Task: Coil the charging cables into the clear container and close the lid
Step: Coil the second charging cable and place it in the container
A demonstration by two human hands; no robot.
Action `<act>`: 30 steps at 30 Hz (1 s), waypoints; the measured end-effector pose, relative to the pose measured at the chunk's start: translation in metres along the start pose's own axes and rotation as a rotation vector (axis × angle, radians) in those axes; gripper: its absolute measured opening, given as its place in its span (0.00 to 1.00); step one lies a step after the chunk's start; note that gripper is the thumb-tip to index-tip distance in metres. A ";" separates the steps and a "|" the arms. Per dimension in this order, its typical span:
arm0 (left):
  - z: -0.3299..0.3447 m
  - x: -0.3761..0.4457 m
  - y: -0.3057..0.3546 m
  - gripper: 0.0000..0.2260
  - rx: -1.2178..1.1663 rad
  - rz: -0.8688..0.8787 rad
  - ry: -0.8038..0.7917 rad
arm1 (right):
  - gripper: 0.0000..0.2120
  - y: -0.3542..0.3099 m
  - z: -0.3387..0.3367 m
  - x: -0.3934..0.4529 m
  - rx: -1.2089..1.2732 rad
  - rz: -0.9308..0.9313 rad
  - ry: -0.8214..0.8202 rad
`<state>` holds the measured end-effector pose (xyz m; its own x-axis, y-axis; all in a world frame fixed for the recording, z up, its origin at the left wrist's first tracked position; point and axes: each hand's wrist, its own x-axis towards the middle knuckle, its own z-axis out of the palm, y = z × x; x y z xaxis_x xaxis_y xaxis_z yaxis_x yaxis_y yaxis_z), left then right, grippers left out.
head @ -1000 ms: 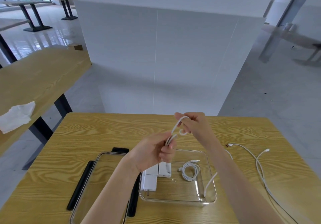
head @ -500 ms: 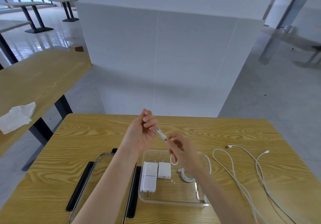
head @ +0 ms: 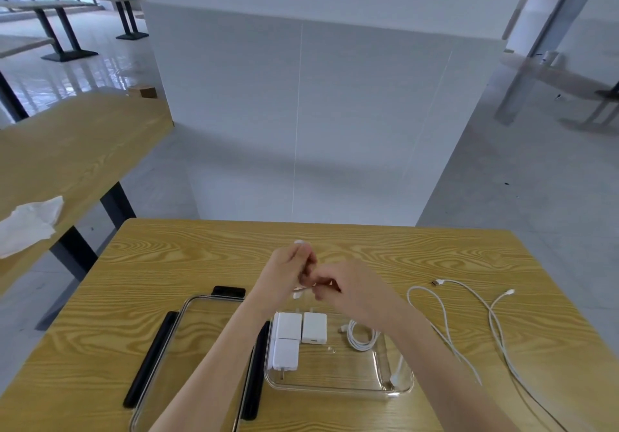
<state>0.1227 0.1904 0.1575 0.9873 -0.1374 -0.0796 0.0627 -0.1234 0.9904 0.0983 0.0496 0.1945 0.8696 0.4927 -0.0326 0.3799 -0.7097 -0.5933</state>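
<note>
My left hand (head: 288, 274) and my right hand (head: 348, 292) meet above the far edge of the clear container (head: 338, 386), both pinching a white charging cable (head: 445, 324) whose slack loops out on the table to the right. The container holds a coiled white cable (head: 360, 339) and three white charger blocks (head: 298, 334). Its clear lid (head: 187, 338), with black clips, lies to the left, partly under my left forearm. A second loose white cable (head: 495, 317) trails along the table's right side.
The wooden table (head: 167, 264) ends just beyond my hands, facing a white wall. Another wooden table (head: 67, 150) with a crumpled white tissue (head: 28, 224) stands to the left.
My hands have come together lower, just above the container's far edge. The right hand rose from inside the container towards the left hand; the cable's slack loop still lies on the table.
</note>
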 end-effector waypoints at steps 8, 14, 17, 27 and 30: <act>0.007 -0.001 0.007 0.18 0.067 -0.099 0.016 | 0.08 -0.007 -0.005 0.004 -0.279 -0.020 -0.008; 0.013 -0.012 0.003 0.14 0.186 -0.025 -0.152 | 0.06 -0.008 -0.018 0.002 -0.151 -0.002 -0.020; 0.014 -0.017 0.005 0.17 0.055 -0.108 -0.269 | 0.07 -0.004 -0.030 0.005 -0.010 0.045 0.003; -0.005 -0.023 0.019 0.13 -0.461 -0.303 -0.619 | 0.07 0.039 -0.044 0.013 0.837 0.034 -0.142; -0.007 -0.024 0.022 0.12 -0.470 -0.300 -0.736 | 0.11 0.056 -0.044 0.014 1.027 0.039 -0.294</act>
<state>0.1016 0.1984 0.1815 0.5886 -0.7742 -0.2327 0.5125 0.1348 0.8480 0.1456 -0.0059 0.1961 0.7129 0.6785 -0.1772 -0.2131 -0.0312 -0.9765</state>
